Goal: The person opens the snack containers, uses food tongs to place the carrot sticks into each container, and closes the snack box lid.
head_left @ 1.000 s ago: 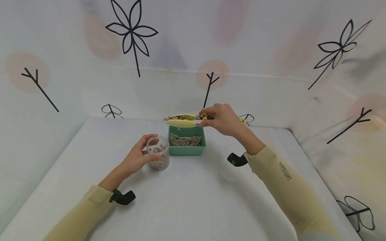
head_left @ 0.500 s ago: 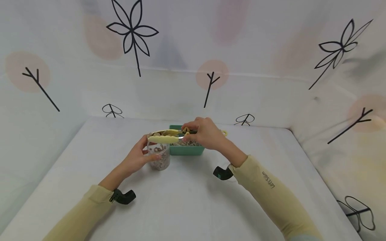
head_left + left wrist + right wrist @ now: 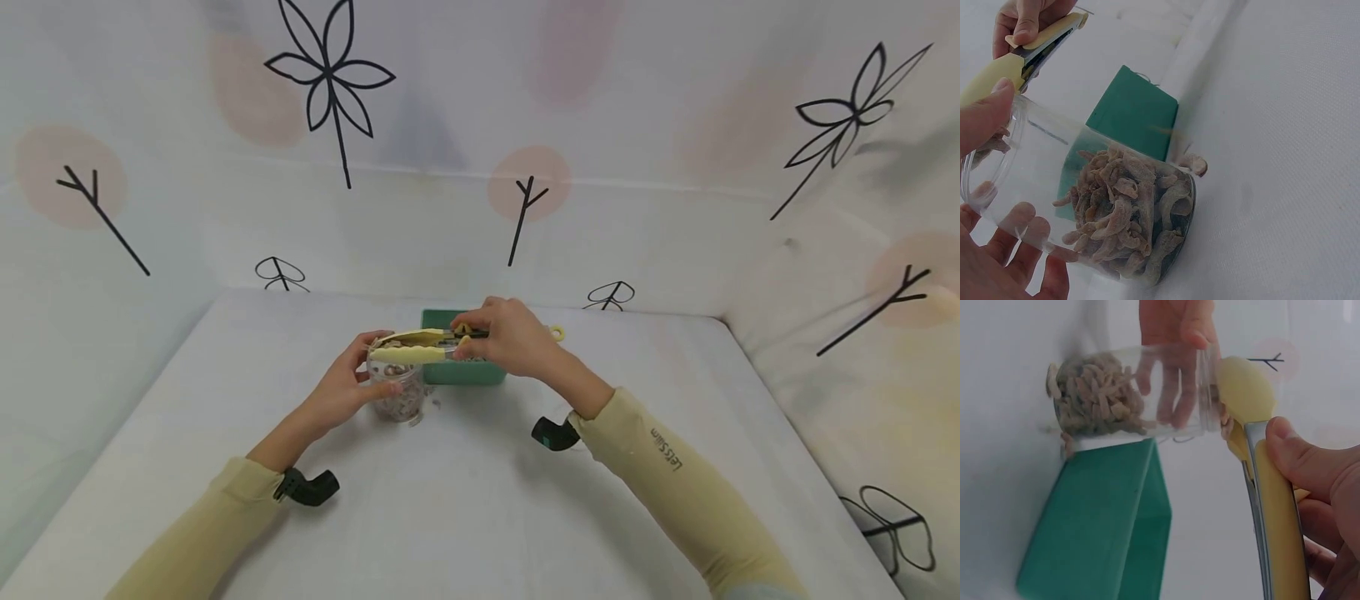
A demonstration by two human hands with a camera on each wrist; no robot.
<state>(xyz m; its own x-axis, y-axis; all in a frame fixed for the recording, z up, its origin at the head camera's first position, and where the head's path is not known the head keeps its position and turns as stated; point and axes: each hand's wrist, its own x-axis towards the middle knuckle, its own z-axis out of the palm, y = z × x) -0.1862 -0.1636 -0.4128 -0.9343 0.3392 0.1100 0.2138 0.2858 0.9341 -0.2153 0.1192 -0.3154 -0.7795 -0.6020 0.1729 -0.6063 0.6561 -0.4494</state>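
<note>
My left hand (image 3: pixel 341 387) grips a clear jar (image 3: pixel 401 398) upright on the table, its fingers wrapped round the side. Twisted greyish-brown dried pieces (image 3: pixel 1125 209) fill its lower part. My right hand (image 3: pixel 513 337) holds yellow-headed tongs (image 3: pixel 408 355) by their handles. The tong heads (image 3: pixel 1244 390) lie level across the jar's mouth, with more pieces between them and at the rim. Just behind and right of the jar stands a green rectangular box (image 3: pixel 465 375), partly covered by the right hand. A few loose pieces (image 3: pixel 1196 164) lie at the jar's foot.
A white cloth-covered table (image 3: pixel 480 500) stretches in front of both hands. White walls (image 3: pixel 420 225) with printed leaf and twig drawings rise behind it and at the sides. Each wrist wears a black camera mount (image 3: pixel 309 487).
My right hand has brought the loaded tongs left and down from above the green box to the jar's mouth. Pieces now show on the table beside the jar. The left hand has stayed put.
</note>
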